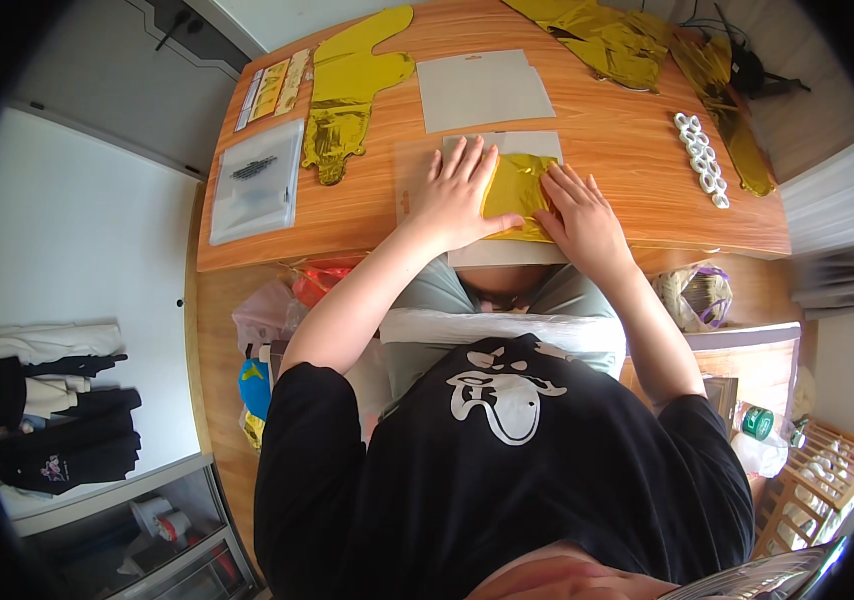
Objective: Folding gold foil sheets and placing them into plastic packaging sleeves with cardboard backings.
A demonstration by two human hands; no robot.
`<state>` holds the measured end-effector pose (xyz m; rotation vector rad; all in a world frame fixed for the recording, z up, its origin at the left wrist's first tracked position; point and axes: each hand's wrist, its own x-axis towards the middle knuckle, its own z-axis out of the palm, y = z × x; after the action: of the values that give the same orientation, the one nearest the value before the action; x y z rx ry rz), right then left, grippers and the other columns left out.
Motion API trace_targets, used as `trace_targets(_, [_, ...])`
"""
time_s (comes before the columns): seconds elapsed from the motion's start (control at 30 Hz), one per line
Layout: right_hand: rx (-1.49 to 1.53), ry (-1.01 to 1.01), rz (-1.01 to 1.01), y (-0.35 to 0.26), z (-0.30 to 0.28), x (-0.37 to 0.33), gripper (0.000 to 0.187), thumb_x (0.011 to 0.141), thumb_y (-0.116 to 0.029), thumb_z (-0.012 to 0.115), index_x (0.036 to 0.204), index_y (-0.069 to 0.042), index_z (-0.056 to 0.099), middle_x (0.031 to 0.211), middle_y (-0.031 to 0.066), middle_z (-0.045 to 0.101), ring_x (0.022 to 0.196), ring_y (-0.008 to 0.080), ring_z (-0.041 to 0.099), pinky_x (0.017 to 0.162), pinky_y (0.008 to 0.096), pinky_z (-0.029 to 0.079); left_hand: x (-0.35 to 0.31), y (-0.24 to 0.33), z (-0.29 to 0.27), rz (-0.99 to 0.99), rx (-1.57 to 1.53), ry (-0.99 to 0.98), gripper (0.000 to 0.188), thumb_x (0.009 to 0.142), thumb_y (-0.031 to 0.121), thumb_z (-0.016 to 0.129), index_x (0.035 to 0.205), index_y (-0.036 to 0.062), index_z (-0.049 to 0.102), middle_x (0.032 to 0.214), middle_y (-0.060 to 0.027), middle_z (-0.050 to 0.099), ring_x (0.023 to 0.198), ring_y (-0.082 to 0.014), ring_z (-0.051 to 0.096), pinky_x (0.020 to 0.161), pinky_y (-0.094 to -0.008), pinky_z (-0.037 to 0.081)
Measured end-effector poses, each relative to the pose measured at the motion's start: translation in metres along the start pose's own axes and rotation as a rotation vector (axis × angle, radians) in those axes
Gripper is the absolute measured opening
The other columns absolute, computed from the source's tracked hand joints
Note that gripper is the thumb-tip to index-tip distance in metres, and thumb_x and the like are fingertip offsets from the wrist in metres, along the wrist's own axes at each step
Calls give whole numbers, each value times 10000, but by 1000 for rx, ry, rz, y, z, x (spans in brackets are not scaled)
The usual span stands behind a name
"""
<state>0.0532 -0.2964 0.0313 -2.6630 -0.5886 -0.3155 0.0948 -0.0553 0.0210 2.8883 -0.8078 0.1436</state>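
Worktop (pixel 627 140): wood-grain, orange-brown, bent by the lens; near edge partly behind hands and card. Far-right gold foil (pixel 597 40): shiny, creased, outline cut off at the far edge. Far-left gold foil (pixel 357 75): lies flat, irregular rounded lobes, crinkled toward its near end. Grey cards (pixel 482 90): far centre, smooth, matte, overlapping, hang slot at far edge. Backing card (pixel 537 142): near centre, grey, mostly covered by foil and hands; sticks out on the far and near sides. Clear sleeves (pixel 262 200): left, glossy plastic, dark print unreadable here. Left hand (pixel 459 205): palm down, fingers extended and a little spread, thumb out across foil; grip flat, palm side hidden. Right hand (pixel 587 225): palm down over foil's right edge, grip loosely spread, thumb toward the left; contact under fingertips can't be made out. Folded gold foil (pixel 519 185): near centre, on backing card between both hands, roughly rectangular, wrinkled, side edges partly under the fingers. Printed strips (pixel 272 90): far left, flat, beside far-left foil. White rings (pixel 701 160): right, small, round, clustered in a slanting double row.
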Motion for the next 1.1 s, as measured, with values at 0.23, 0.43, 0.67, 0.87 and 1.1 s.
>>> trace_targets(0.23, [-72,15,-69,-8,9,3,511,982,-276,648,1397,8,561,1483,194,542,1388,342,511,1185,456,385,0,-6,-2,10,-53,-14,1104,858,787,581,1621,63,243,1681,-196,231,1567,-372,183,1247,-593,179])
trace_targets(0.43, [-19,44,-88,-26,26,13,470,982,-204,619,1396,12,563,1476,209,544,1380,353,517,1169,461,403,1,-10,5,41,-111,21,1111,862,822,534,1605,39,272,1676,-214,229,1565,-402,165,1234,-628,158])
trace_targets(0.67, [103,54,-86,-26,5,3,386,976,-174,624,1334,-29,642,1438,159,596,1376,353,523,1167,515,388,-2,-7,0,12,-28,-9,1073,869,783,572,1613,72,268,1684,-182,228,1567,-372,183,1242,-612,167])
trace_targets(0.87, [5,14,-147,-21,0,0,364,999,-213,609,1326,-66,664,1413,116,628,1399,342,507,1181,552,352,1,-10,0,31,-53,-19,1087,862,802,558,1605,61,278,1677,-203,232,1563,-393,182,1238,-626,161])
trace_targets(1.1, [51,-61,-192,-25,-1,10,378,1005,-234,599,1343,-74,652,1440,96,610,1419,350,481,1193,553,338,-1,-12,0,53,-49,3,1090,867,824,520,1598,49,293,1668,-223,245,1555,-411,201,1229,-640,172])
